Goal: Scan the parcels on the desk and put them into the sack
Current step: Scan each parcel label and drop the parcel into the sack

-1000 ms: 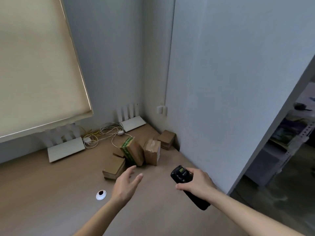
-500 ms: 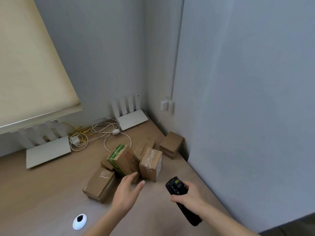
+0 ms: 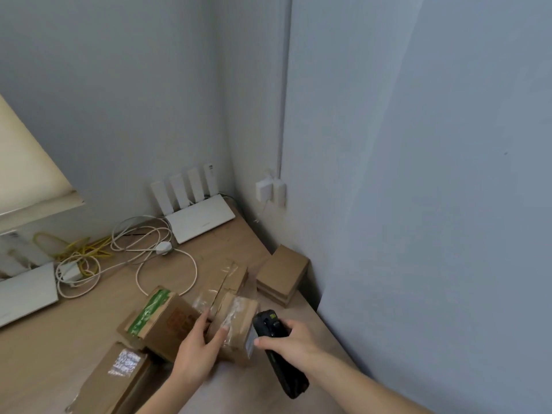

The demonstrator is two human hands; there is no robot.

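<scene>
Several brown cardboard parcels lie in the desk's (image 3: 74, 321) back right corner. My left hand (image 3: 195, 346) grips a small parcel wrapped in clear tape (image 3: 239, 321), thumb on its front face and fingers tucked behind its left side. Left of it leans a parcel with green tape (image 3: 161, 321). A flat parcel with a white label (image 3: 119, 375) lies nearer me, another (image 3: 230, 279) sits behind, and one (image 3: 283, 273) rests against the wall. My right hand (image 3: 288, 339) holds a black handheld scanner (image 3: 268, 324) just right of the taped parcel. No sack is in view.
Two white routers (image 3: 200, 218) (image 3: 27, 294) stand along the back wall with a tangle of white and yellow cables (image 3: 143, 246) between them. A wall socket with plugs (image 3: 270, 189) is in the corner. Grey walls close the back and right; a cream blind (image 3: 27, 174) hangs at the left.
My view has moved in towards the parcels. My left hand went from hovering open to gripping the taped parcel, and my right hand brought the scanner up beside it.
</scene>
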